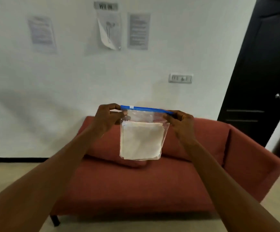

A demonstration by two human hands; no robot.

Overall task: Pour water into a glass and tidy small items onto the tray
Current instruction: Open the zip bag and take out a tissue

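I hold a clear zip bag (142,118) with a blue seal strip up in front of me, at chest height. Folded cream paper or cloth (141,141) fills its lower part. My left hand (109,118) pinches the bag's top left corner at the blue strip. My right hand (180,122) pinches the top right corner. The bag hangs straight down between both hands. No glass, water or tray is in view.
A red sofa (136,181) stands right behind the bag, against a white wall with several taped papers (109,29). A dark door (266,72) is at the right. A switch plate (180,78) sits on the wall. Beige floor runs along the bottom.
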